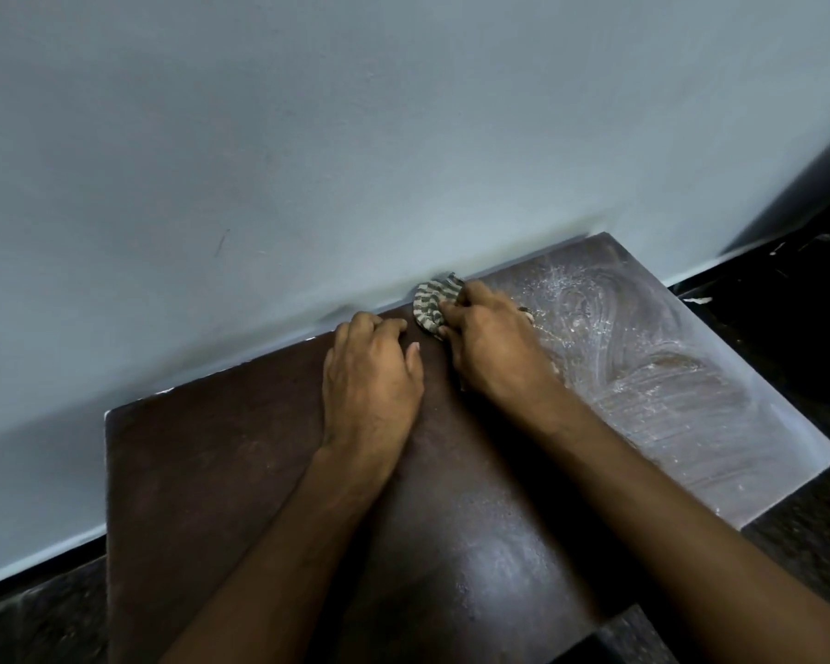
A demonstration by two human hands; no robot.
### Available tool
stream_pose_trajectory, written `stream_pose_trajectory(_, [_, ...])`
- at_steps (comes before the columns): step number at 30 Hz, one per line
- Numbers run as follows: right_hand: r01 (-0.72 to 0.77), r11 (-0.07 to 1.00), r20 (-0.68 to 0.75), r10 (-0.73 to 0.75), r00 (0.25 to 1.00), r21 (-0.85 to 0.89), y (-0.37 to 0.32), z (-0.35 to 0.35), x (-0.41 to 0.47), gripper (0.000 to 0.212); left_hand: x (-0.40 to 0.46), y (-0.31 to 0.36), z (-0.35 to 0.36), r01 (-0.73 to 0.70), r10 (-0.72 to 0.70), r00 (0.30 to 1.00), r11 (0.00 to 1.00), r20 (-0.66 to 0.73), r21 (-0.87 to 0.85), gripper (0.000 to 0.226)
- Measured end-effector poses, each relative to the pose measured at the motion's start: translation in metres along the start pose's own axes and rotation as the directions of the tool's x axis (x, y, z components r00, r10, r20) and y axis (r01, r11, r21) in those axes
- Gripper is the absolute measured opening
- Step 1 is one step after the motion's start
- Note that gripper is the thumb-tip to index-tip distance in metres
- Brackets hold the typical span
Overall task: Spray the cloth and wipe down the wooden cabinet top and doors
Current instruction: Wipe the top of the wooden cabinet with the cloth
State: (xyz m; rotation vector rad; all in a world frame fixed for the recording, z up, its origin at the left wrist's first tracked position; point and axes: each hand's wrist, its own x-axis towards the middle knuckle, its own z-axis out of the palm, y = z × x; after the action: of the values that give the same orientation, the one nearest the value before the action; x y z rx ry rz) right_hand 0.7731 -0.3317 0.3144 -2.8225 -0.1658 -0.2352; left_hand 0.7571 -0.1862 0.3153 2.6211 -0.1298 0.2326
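Halfway across cabinet top [240, 472]: left wiped, right dusty; right hand [492, 347] gripping cloth [430, 304], left hand [370, 376] flat; doors unseen.

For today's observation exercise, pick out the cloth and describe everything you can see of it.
The cloth is a small rag with dark and pale stripes, and it looks like soft woven fabric. It is bunched into a crumpled wad, not spread flat. It lies on the cabinet top at its back edge, right against the wall. The right hand grips it from the right, fingers curled over it, hiding part of it. The left hand rests on the wood beside it, not touching it. Whether it is damp cannot be told.
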Motion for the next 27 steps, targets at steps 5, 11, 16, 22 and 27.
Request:
stream_pose_trajectory(5, [0.08,0.997,0.005,-0.08,0.997,0.021,-0.012,0.005,0.002,0.02,0.003,-0.001,-0.003,0.002,-0.002,1.0,1.0,-0.005,0.03,0.033])
stream_pose_trajectory(11, [-0.063,0.995,-0.058,0.058,0.997,-0.077,0.007,-0.002,0.017,0.021,0.005,0.007,0.0,-0.036,0.036,0.999,0.999,0.005,0.007,0.035])
stream_pose_trajectory(16, [0.023,0.998,-0.017,-0.024,1.0,-0.055,0.005,-0.003,0.01,0.022,0.011,0.017,0.005,-0.067,0.066,0.998,0.997,0.015,0.035,0.031])
stream_pose_trajectory(22, [-0.073,0.995,-0.041,0.07,0.997,-0.069,0.016,-0.01,0.021,0.023,0.017,0.023,0.009,-0.062,0.062,0.998,0.997,0.009,0.036,0.033])
stream_pose_trajectory(27, [0.018,0.998,0.003,-0.018,1.0,-0.052,0.012,-0.012,0.012,0.023,0.019,0.03,0.015,-0.073,0.072,0.997,0.997,0.037,0.041,0.026])
